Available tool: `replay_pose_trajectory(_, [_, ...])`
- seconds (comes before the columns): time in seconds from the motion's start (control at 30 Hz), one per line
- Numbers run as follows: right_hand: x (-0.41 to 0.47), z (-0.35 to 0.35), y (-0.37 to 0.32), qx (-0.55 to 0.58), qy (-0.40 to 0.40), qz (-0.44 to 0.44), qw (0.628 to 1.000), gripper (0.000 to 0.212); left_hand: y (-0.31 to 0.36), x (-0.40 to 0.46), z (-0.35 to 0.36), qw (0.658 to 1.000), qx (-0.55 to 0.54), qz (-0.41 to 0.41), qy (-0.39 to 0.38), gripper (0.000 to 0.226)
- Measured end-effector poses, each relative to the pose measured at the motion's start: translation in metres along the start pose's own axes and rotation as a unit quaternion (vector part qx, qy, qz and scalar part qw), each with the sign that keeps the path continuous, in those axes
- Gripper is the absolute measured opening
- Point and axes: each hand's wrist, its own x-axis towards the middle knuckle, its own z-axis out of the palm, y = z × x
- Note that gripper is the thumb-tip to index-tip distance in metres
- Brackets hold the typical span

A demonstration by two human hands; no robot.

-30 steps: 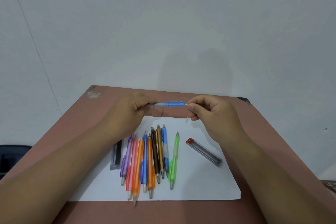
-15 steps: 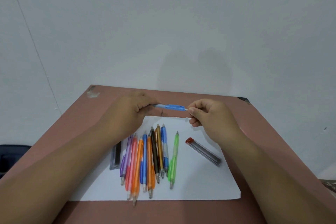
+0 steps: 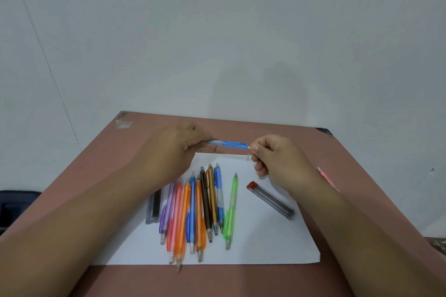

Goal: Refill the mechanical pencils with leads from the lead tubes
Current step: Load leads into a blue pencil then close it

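Head view shows the left hand (image 3: pixel 179 146) gripping one end of a blue mechanical pencil (image 3: pixel 229 144), held roughly level above the far edge of a white sheet of paper (image 3: pixel 265 243), which likely keeps the open end steady and within easy reach. The right hand (image 3: pixel 272 159) sits at the pencil's white end with thumb and forefinger pinched together; whether they hold a cap, an eraser or a lead is too small to tell. On the paper, a row of coloured pencils (image 3: pixel 200 210) lies side by side, probably set out for refilling in turn. A lead tube with a red cap (image 3: pixel 270 200) lies to their right, dark leads visible through its clear wall, cap apparently on. A second, dark lead tube (image 3: pixel 153 207) rests left of the row; its contents cannot be made out. All sits on a brown table (image 3: pixel 277 128).
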Motion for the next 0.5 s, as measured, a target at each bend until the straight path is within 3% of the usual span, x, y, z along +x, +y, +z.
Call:
replay_pose_trajectory(0.13, [-0.001, -0.0003, -0.0014, 0.009, 0.006, 0.008, 1.0, 0.021, 0.002, -0.0008, 0.0002, 1.0, -0.002, 0.002, -0.001, 0.037])
replay_pose_trajectory(0.5, [-0.0061, -0.0006, -0.0045, -0.091, 0.053, -0.094, 0.99, 0.02, -0.0007, 0.0007, 0.0016, 0.997, -0.038, -0.055, -0.024, 0.033])
